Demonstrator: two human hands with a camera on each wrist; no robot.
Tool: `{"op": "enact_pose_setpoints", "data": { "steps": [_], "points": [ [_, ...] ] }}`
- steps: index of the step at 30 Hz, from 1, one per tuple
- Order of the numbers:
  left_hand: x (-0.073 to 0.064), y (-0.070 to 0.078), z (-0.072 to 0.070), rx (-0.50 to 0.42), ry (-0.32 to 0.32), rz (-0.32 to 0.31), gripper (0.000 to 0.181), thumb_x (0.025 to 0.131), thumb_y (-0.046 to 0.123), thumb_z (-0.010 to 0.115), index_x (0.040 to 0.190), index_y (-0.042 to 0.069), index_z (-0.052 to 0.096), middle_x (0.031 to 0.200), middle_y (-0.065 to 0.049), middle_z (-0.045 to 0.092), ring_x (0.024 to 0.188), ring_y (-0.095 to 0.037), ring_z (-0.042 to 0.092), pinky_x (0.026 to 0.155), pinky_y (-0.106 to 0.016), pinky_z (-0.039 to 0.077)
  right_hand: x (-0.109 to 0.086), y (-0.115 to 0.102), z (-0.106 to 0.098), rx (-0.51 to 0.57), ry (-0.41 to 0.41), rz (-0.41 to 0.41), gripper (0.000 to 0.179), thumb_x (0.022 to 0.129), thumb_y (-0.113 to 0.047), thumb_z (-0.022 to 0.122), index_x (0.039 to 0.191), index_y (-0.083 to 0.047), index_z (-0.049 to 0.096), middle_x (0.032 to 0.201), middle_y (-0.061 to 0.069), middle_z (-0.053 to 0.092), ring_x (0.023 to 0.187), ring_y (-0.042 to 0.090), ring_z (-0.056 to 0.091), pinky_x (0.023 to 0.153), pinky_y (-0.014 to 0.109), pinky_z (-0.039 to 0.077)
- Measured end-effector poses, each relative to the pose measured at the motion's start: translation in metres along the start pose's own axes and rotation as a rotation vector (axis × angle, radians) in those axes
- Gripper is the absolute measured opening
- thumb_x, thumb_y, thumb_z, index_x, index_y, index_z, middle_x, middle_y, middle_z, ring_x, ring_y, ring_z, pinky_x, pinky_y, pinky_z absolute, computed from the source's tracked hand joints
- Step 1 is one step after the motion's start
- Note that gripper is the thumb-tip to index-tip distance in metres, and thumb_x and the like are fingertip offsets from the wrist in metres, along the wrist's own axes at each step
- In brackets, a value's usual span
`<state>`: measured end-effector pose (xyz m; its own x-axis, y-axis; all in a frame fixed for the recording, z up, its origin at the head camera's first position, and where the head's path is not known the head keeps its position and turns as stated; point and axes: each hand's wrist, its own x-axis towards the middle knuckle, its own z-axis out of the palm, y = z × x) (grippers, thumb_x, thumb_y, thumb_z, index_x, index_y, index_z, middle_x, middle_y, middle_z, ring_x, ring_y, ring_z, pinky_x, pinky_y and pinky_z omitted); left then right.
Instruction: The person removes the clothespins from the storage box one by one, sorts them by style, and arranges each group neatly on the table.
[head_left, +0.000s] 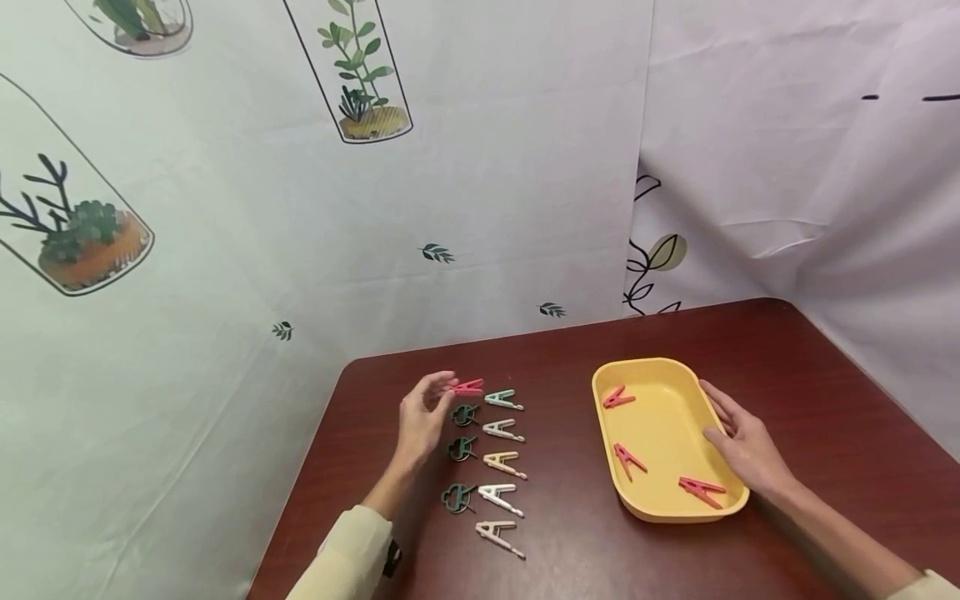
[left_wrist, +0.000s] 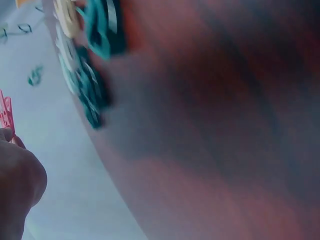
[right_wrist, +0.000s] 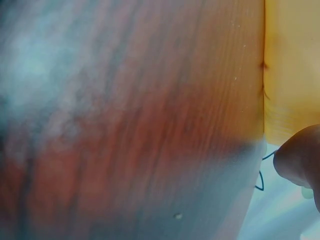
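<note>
My left hand (head_left: pixel 422 421) pinches a red clothespin (head_left: pixel 469 387) between thumb and fingers, at the far end of the laid-out clips. The same clothespin (left_wrist: pixel 6 112) shows at the left edge of the left wrist view. Around the right long side of a yellow tray (head_left: pixel 667 425) my right hand (head_left: pixel 750 450) grips, thumb over the rim. Inside the tray lie three red clothespins, one at the upper left (head_left: pixel 618 397), one at the left (head_left: pixel 628 461) and one near the front (head_left: pixel 702 491).
Three dark green clips (head_left: pixel 458 497) form a column near my left forearm. Beside them runs a column of several pale clothespins, a mint one (head_left: pixel 503 399) farthest and a beige one (head_left: pixel 498 537) nearest. The dark red-brown table (head_left: pixel 562 533) meets a patterned cloth backdrop (head_left: pixel 510 208) behind.
</note>
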<state>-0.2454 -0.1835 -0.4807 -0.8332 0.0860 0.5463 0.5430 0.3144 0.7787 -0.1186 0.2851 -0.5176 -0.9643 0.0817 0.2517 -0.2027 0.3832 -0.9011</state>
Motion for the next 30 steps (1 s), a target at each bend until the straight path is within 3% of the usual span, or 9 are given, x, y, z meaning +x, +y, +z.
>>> {"op": "enact_pose_setpoints", "data": {
  "steps": [4, 9, 12, 19, 30],
  "points": [
    [-0.006, -0.016, -0.024, 0.056, 0.010, -0.052, 0.028, 0.096, -0.010, 0.072, 0.122, -0.002, 0.073, 0.112, -0.020, 0.077, 0.102, -0.037, 0.073, 0.087, -0.016, 0.055, 0.000, 0.000, 0.000, -0.003, 0.001, -0.007, 0.065, 0.101, 0.010, 0.056, 0.162, 0.006, 0.033, 0.153, 0.041, 0.041, 0.113, -0.021, 0.048, 0.079, 0.006, 0.051],
    [-0.016, -0.032, -0.045, 0.143, 0.005, -0.135, 0.027, 0.096, -0.010, 0.072, 0.122, -0.002, 0.072, 0.112, -0.015, 0.078, 0.102, -0.032, 0.074, 0.087, -0.013, 0.054, 0.000, -0.001, 0.000, -0.016, -0.001, 0.000, 0.065, 0.102, 0.009, 0.056, 0.162, 0.005, 0.033, 0.154, 0.041, 0.041, 0.113, -0.021, 0.047, 0.079, 0.005, 0.051],
    [-0.021, -0.038, -0.052, 0.179, -0.004, -0.149, 0.027, 0.096, -0.011, 0.071, 0.122, -0.004, 0.072, 0.111, -0.017, 0.078, 0.101, -0.033, 0.074, 0.086, -0.012, 0.053, -0.001, -0.001, 0.000, -0.024, -0.003, 0.004, 0.065, 0.102, 0.009, 0.056, 0.163, 0.005, 0.033, 0.154, 0.041, 0.041, 0.113, -0.022, 0.047, 0.079, 0.005, 0.051],
    [-0.025, -0.051, -0.058, 0.241, -0.033, -0.115, 0.028, 0.094, -0.014, 0.072, 0.120, -0.007, 0.072, 0.108, -0.018, 0.078, 0.098, -0.033, 0.074, 0.086, -0.015, 0.055, -0.001, 0.000, -0.001, -0.028, 0.006, -0.021, 0.065, 0.100, 0.011, 0.056, 0.161, 0.006, 0.034, 0.153, 0.042, 0.041, 0.113, -0.023, 0.045, 0.080, 0.003, 0.049],
    [-0.030, -0.059, -0.061, 0.289, -0.049, -0.176, 0.027, 0.095, -0.012, 0.072, 0.120, -0.003, 0.073, 0.109, -0.011, 0.079, 0.100, -0.027, 0.074, 0.090, -0.024, 0.057, 0.000, 0.000, 0.000, -0.038, 0.005, -0.031, 0.066, 0.100, 0.011, 0.057, 0.161, 0.006, 0.035, 0.152, 0.042, 0.042, 0.113, -0.022, 0.046, 0.079, 0.005, 0.050]
  ]
}}
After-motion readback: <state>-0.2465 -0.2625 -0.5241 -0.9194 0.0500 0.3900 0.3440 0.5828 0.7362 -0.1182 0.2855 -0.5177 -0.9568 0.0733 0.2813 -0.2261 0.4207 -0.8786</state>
